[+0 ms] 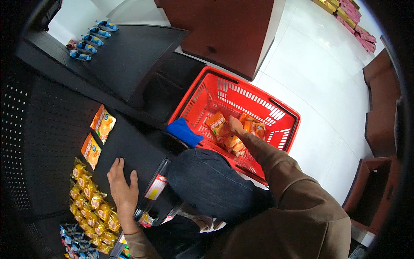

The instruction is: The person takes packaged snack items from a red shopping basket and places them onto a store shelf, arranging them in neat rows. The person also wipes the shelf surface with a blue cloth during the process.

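Observation:
My left hand [123, 184] rests on a black shelf [136, 142], fingers apart and nothing in it. Just beyond its fingertips lie two orange snack packets, one nearer [91, 151] and one farther [104, 124], both with fruit pictures. Beside that hand are rows of small yellow wrapped packets [92, 210]. My right hand [236, 125] reaches down into a red plastic shopping basket [258, 94]. Several orange packets [216, 123] lie in the basket around it. Its fingers are curled and partly hidden, so I cannot tell whether they grip a packet.
A blue cloth [184, 132] hangs over the basket's near-left rim. Blue packets [92, 40] line a farther black shelf. A dark red-brown cabinet [223, 35] stands behind the basket. Pink and gold boxes [351, 19] are stacked beyond the white tiled floor [313, 77].

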A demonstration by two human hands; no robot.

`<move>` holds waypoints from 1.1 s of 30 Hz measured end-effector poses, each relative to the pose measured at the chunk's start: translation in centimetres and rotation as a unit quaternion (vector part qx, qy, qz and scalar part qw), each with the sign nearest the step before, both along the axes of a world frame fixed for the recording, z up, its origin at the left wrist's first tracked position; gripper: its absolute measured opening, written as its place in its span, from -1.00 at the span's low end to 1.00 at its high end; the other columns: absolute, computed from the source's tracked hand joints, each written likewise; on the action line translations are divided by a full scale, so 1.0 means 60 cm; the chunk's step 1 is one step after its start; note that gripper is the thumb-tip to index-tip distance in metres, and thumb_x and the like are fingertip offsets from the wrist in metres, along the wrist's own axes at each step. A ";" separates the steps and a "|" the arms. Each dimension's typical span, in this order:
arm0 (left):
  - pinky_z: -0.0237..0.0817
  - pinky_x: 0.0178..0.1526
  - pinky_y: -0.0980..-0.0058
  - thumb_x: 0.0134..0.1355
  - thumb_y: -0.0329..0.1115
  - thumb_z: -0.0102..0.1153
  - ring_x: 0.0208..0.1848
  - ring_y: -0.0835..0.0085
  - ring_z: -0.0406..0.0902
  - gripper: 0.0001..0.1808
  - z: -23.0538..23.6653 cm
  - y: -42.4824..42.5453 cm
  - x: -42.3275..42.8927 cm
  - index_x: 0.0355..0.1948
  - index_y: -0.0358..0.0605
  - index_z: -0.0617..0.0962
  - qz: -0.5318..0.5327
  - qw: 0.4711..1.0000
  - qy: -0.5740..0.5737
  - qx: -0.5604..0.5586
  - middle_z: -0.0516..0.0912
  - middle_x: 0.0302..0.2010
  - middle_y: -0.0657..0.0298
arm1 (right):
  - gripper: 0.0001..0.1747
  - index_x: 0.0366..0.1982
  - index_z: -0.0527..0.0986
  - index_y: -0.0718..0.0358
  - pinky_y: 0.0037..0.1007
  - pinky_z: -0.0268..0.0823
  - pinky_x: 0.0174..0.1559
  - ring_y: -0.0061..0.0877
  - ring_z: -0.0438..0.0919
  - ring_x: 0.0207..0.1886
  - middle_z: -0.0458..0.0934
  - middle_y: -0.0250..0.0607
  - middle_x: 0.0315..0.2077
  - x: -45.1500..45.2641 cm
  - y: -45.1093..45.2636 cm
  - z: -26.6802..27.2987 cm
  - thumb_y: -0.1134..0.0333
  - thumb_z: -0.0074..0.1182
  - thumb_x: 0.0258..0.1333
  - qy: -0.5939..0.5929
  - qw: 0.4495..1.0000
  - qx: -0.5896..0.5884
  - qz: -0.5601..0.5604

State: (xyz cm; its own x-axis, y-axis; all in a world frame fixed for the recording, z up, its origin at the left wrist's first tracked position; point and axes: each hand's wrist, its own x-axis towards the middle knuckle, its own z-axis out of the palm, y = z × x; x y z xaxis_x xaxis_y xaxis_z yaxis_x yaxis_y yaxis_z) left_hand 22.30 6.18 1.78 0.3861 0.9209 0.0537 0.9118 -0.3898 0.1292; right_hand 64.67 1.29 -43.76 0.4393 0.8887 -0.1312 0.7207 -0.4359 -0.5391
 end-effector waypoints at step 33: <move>0.49 -0.09 0.47 0.42 -0.18 0.21 -0.14 0.39 0.70 -0.59 -0.011 0.024 -0.074 0.15 -0.25 0.56 0.063 0.839 -0.531 -0.099 0.75 -0.12 0.11 | -0.65 0.10 0.57 0.38 -0.53 0.50 -0.01 -0.61 0.67 -0.08 0.70 -0.24 -0.07 -0.318 0.134 0.752 0.32 0.12 0.42 0.548 0.799 0.117 0.216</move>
State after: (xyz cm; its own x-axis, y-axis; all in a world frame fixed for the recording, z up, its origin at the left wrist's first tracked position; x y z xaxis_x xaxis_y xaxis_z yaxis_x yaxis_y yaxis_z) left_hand 17.88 7.62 1.13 0.1156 0.9823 0.1473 0.2749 -0.1741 0.9456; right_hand 45.61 9.36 1.38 -0.1792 0.9832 -0.0347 -0.1855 -0.0684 -0.9803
